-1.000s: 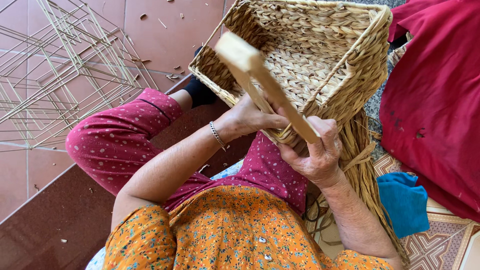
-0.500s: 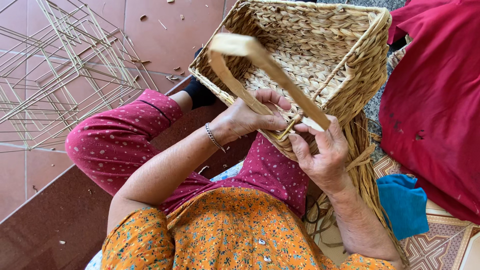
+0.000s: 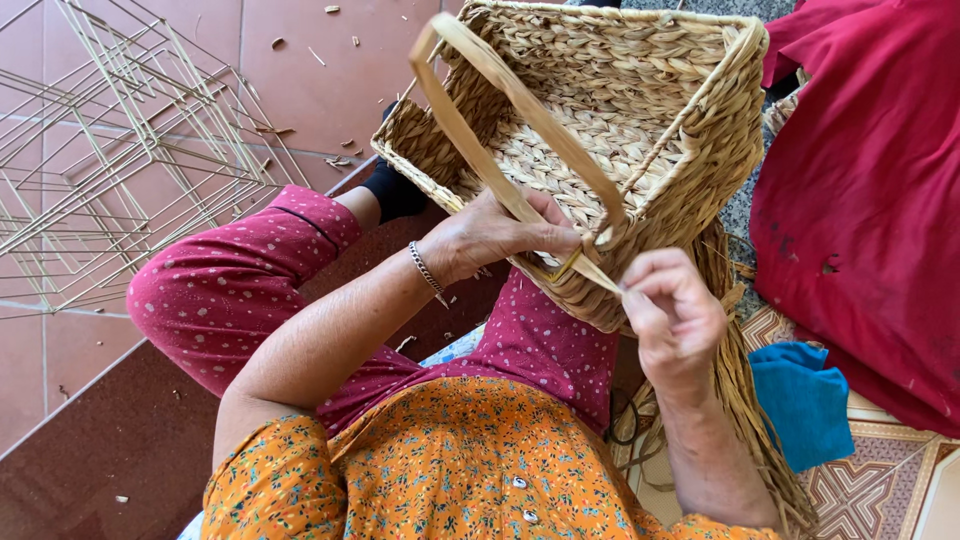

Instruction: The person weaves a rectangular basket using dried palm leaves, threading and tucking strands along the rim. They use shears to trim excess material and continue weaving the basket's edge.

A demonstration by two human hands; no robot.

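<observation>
Two hands work on one woven basket (image 3: 640, 150), which rests tipped on the person's knee with its open mouth facing up toward the camera. Its far rim runs right along the top edge of the picture, so there is little room above it. On the right it sits close to a big red cloth (image 3: 870, 200). On the left there is open floor (image 3: 290, 70) before the wire frames (image 3: 110, 160).

The basket is tan, square-sided and made of thick braided straw. A flat pale strip (image 3: 500, 120) loops up from its near rim like a handle.

The left hand (image 3: 495, 235) is curled around the near rim and the foot of the strip. The right hand (image 3: 675, 315) is closed, with thumb and fingers pinching the thin end of the strip beside the rim.

Loose straw (image 3: 745, 400) hangs below the basket. A blue cloth (image 3: 805, 400) lies just beside it. The basket's underside is hidden, and the left fingertips are tucked out of sight.
</observation>
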